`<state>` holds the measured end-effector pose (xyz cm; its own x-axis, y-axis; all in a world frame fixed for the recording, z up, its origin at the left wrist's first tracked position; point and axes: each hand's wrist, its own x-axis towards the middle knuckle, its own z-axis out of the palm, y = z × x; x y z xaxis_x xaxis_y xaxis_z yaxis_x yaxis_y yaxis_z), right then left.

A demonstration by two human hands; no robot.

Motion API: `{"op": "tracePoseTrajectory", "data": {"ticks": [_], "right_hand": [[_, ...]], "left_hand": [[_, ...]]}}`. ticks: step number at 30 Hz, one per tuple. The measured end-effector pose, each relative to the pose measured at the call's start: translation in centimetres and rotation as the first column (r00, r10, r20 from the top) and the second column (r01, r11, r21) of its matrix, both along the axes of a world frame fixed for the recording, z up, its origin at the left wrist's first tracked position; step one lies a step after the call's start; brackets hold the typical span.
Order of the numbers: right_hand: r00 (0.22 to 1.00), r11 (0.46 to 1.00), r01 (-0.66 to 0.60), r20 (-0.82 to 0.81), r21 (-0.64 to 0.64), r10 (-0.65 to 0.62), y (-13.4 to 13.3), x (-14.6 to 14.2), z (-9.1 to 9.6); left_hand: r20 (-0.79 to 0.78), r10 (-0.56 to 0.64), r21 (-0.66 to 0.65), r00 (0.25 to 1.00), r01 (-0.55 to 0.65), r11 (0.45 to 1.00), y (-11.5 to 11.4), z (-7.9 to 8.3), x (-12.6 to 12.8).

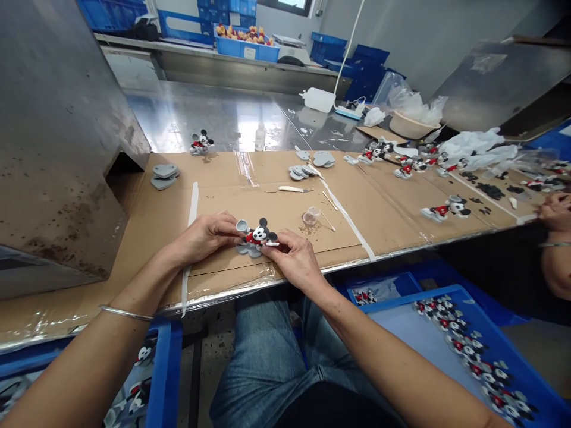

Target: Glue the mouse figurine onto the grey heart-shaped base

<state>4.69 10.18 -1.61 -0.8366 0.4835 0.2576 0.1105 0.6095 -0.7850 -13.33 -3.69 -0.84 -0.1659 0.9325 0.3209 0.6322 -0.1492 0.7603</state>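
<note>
Figurine (259,233) pinched in both my hands (206,236) (292,257), seating it on its gray base (250,250), next press needs alignment.

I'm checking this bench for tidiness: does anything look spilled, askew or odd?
Little stands out. Dark crumbs lie scattered on the cardboard beside a small clear cup, like debris. The left hand and right hand hold a mouse figure upright; it looks undamaged.
</note>
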Motion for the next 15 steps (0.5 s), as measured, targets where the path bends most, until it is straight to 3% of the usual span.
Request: {"op": "tracePoseTrajectory", "data": {"ticks": [15], "right_hand": [[1.0, 0.999, -0.008, 0.013, -0.038, 0.008, -0.03, -0.1, -0.01]], "left_hand": [[-0.065, 0.042, -0.021, 0.997, -0.043, 0.999, -0.25, -0.83, 0.03]]}}
